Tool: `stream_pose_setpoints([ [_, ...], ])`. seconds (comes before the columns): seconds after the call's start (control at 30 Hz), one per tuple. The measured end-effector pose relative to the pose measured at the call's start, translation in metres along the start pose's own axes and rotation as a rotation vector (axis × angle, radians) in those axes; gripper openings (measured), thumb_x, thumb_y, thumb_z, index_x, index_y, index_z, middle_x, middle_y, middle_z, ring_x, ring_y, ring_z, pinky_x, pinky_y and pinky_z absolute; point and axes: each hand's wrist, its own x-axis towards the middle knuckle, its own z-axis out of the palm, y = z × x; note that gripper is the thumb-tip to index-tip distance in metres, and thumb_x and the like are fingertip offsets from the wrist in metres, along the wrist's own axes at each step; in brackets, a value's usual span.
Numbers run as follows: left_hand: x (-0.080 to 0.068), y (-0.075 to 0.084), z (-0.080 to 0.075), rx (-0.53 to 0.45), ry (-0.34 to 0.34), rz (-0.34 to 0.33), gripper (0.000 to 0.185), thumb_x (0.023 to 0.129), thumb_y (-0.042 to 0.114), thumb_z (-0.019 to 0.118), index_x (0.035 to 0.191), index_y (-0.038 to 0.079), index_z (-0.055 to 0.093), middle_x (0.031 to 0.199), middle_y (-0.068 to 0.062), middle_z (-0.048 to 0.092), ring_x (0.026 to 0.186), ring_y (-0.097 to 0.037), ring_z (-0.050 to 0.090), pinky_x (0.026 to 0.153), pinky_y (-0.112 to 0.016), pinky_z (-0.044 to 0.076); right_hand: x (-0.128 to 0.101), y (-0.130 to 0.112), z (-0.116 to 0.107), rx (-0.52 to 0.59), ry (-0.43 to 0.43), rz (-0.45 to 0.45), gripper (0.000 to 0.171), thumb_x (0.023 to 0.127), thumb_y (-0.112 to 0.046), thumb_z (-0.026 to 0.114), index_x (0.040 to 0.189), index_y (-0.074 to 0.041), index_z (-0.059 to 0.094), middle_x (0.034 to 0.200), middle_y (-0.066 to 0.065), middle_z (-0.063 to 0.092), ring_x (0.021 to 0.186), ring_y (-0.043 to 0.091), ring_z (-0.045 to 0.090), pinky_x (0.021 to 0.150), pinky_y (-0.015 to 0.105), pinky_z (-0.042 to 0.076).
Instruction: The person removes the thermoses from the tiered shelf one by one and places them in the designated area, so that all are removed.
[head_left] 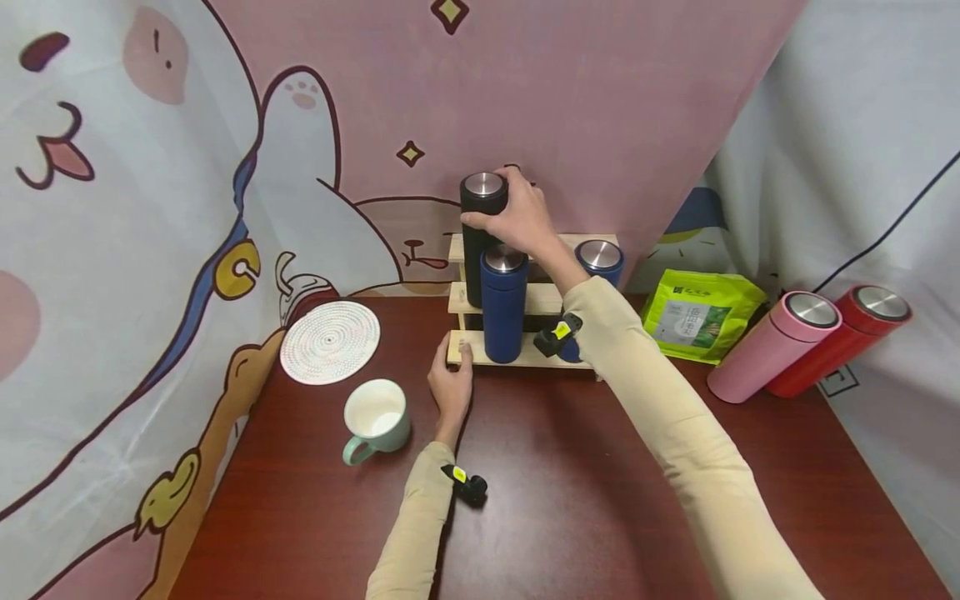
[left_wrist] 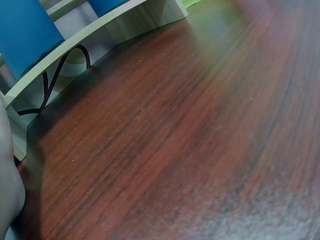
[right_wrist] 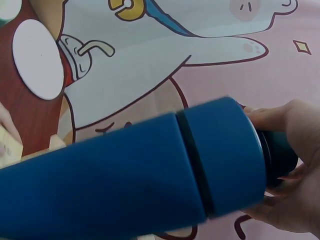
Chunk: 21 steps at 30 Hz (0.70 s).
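Observation:
My right hand (head_left: 522,215) grips a black thermos bottle (head_left: 474,250) near its steel-topped lid, thumb on the near side. The bottle stands upright at the left of a tiered wooden rack (head_left: 467,297); its base is hidden. Directly before it, on the lowest tier, is a blue thermos bottle (head_left: 503,312), which covers much of the right wrist view. Another blue bottle (head_left: 600,257) is partly behind my right forearm. My left hand (head_left: 452,387) holds the left end of the rack's lowest tier, thumb on top.
Left of the rack lie a round woven mat (head_left: 330,342) and a pale green mug (head_left: 377,417). On the right are a green pouch (head_left: 699,317), a pink bottle (head_left: 776,346) and a red bottle (head_left: 847,342). Printed cloth (head_left: 600,108) hangs behind the rack.

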Motion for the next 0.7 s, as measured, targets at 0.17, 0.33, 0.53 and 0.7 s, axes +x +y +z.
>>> stream_pose_setpoints([
  [0.17, 0.000, 0.002, 0.000, 0.001, -0.007, -0.006, 0.048, 0.096, 0.028, 0.070, 0.139, 0.010, 0.062, 0.138, -0.006, 0.066, 0.129, -0.026, 0.060, 0.108, -0.047, 0.045, -0.002, 0.008, -0.010, 0.000, 0.010, -0.004, 0.088, 0.083, -0.044, 0.080, 0.153, -0.008, 0.038, 0.148, 0.016, 0.053, 0.138, 0.036, 0.046, 0.112, 0.046, 0.040],
  [0.33, 0.000, 0.003, -0.001, 0.002, 0.001, -0.014, 0.047, 0.096, 0.028, 0.070, 0.139, 0.010, 0.063, 0.137, -0.008, 0.066, 0.128, -0.027, 0.061, 0.107, -0.047, 0.046, -0.003, 0.018, -0.020, 0.005, 0.030, -0.004, 0.087, 0.084, -0.043, 0.079, 0.151, -0.006, 0.040, 0.144, 0.017, 0.056, 0.132, 0.035, 0.052, 0.108, 0.045, 0.044],
  [0.53, -0.001, 0.005, -0.001, 0.001, -0.004, -0.019, 0.046, 0.096, 0.027, 0.070, 0.139, 0.011, 0.063, 0.136, -0.008, 0.067, 0.127, -0.027, 0.061, 0.106, -0.047, 0.047, -0.008, 0.030, -0.035, 0.023, 0.063, 0.021, 0.082, 0.084, -0.042, 0.079, 0.148, -0.006, 0.043, 0.141, 0.016, 0.057, 0.129, 0.035, 0.052, 0.107, 0.046, 0.044],
  [0.7, -0.002, 0.004, -0.001, -0.002, -0.008, -0.014, 0.047, 0.096, 0.027, 0.069, 0.139, 0.010, 0.062, 0.137, -0.007, 0.066, 0.128, -0.027, 0.060, 0.106, -0.048, 0.046, -0.014, 0.038, -0.045, 0.018, 0.076, 0.038, 0.083, 0.084, -0.044, 0.078, 0.149, -0.007, 0.043, 0.142, 0.015, 0.056, 0.130, 0.033, 0.052, 0.107, 0.047, 0.043],
])
